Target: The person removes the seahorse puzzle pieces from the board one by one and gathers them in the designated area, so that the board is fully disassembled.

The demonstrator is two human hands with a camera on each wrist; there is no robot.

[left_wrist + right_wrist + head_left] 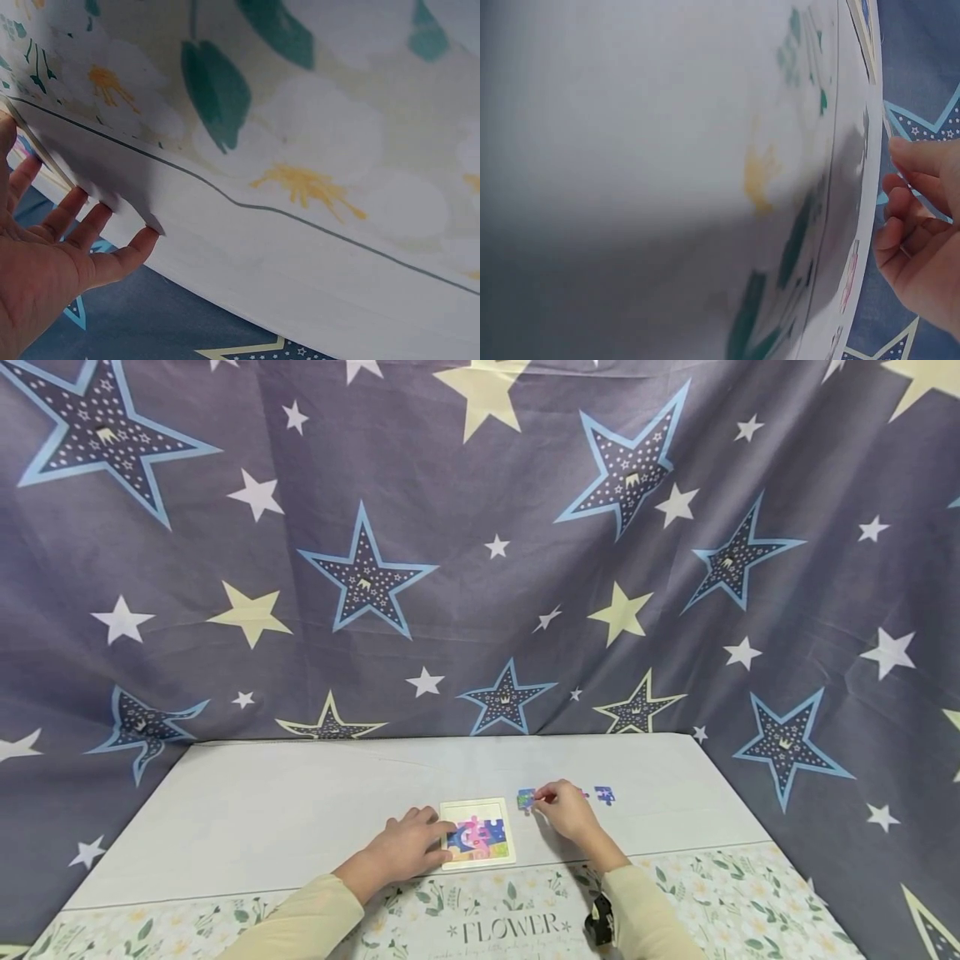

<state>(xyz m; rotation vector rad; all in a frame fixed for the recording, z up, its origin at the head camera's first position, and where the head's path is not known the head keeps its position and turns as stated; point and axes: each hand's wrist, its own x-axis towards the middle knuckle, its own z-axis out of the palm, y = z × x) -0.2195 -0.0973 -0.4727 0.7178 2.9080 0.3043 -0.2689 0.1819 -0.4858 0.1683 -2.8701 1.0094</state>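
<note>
A small jigsaw puzzle tray (477,865) with a pale rim lies on the table. Joined pieces with a pink figure (474,835) fill its lower part, while the upper part shows bare pale backing. Spread fingers of my left hand (408,845) rest at the tray's left side, thumb and index finger on its edge. Right of the tray, my right hand (570,814) pinches a blue-green puzzle piece (524,798) between thumb and index finger. In the right wrist view the piece (887,124) shows only as a thin edge above the fingertips.
A loose blue puzzle piece (604,794) lies right of the right hand, and a pinkish piece (584,793) is mostly hidden behind that hand. The white table (315,810) has a floral printed strip (517,902) along its front. A star-patterned curtain (450,568) hangs behind.
</note>
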